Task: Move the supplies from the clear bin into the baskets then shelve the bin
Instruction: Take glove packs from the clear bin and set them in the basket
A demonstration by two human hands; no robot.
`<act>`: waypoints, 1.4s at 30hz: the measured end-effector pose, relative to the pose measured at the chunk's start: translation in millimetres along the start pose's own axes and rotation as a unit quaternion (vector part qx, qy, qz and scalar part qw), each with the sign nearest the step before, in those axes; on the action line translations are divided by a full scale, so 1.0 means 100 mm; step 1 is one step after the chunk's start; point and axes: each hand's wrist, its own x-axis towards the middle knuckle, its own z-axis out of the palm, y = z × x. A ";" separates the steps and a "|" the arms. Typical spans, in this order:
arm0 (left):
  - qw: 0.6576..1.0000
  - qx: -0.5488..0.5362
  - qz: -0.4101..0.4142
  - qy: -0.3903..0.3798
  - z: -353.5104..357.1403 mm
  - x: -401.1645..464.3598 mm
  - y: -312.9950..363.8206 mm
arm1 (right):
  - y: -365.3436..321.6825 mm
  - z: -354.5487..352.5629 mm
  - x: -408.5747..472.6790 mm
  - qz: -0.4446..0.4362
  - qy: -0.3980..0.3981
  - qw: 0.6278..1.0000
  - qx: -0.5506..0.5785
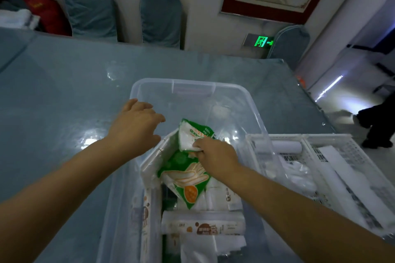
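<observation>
Glossy white and green-printed packets [188, 179] are heaped in the near half of the clear bin [192, 84] on the table [64, 83]. A green-and-white packet [192, 134] is pinched by the right hand [213, 156]. The left hand [136, 124] is spread loose over the left rim. Two white slotted baskets [333, 156] are seen at right.

The clear bin [192, 92], lidless, holds green-and-white packets [188, 168] and white rolls [203, 227] at its six o'clock end; white slatted baskets [320, 156] touch it at three o'clock.
</observation>
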 end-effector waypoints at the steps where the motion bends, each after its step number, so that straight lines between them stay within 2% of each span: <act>1: 0.999 0.019 0.020 -0.022 -0.02 0.02 0.01 | 0.02 -0.14 -0.02 0.003 0.028 1.000 0.013; 4: 0.996 0.014 0.079 -0.026 -0.10 0.11 0.13 | 0.07 -0.57 -0.08 0.005 0.071 0.995 0.069; 6: 0.993 -0.066 0.097 -0.015 -0.19 0.18 0.26 | 0.07 -0.84 -0.15 -0.002 0.064 0.988 0.138; 9: 0.975 -0.206 0.082 -0.032 -0.29 0.28 0.46 | 0.05 -1.11 -0.22 -0.020 0.044 0.977 0.210; 11: 0.971 -0.232 0.040 -0.037 -0.34 0.29 0.54 | 0.06 -1.20 -0.27 -0.023 0.077 0.975 0.209; 13: 0.975 -0.220 0.008 0.007 -0.37 0.28 0.54 | 0.11 -1.22 -0.31 0.007 0.158 0.969 0.191; 15: 0.974 -0.207 -0.012 0.094 -0.39 0.30 0.45 | 0.15 -1.16 -0.36 0.046 0.253 0.951 0.174; 17: 0.962 -0.217 -0.057 0.154 -0.44 0.33 0.30 | 0.14 -1.04 -0.41 0.062 0.284 0.943 0.160; 19: 0.959 -0.223 -0.088 0.153 -0.43 0.38 0.17 | 0.09 -0.82 -0.40 0.048 0.201 0.971 0.118; 22: 0.960 -0.229 -0.074 0.143 -0.33 0.43 0.10 | -0.01 -0.35 -0.31 0.017 0.027 0.999 0.009; 25: 0.960 -0.238 -0.043 0.140 -0.21 0.48 0.09 | -0.12 0.10 -0.20 -0.019 -0.072 0.997 -0.028; 30: 0.967 -0.228 -0.018 0.115 -0.10 0.54 0.00 | -0.40 0.63 -0.06 -0.035 -0.185 0.978 -0.095; 35: 0.979 -0.184 -0.001 0.091 -0.07 0.54 -0.02 | -0.38 0.60 -0.07 -0.014 -0.204 0.968 -0.144; 42: 0.982 -0.177 -0.005 0.059 -0.10 0.52 0.03 | -0.20 -0.05 -0.16 -0.026 -0.066 0.995 -0.072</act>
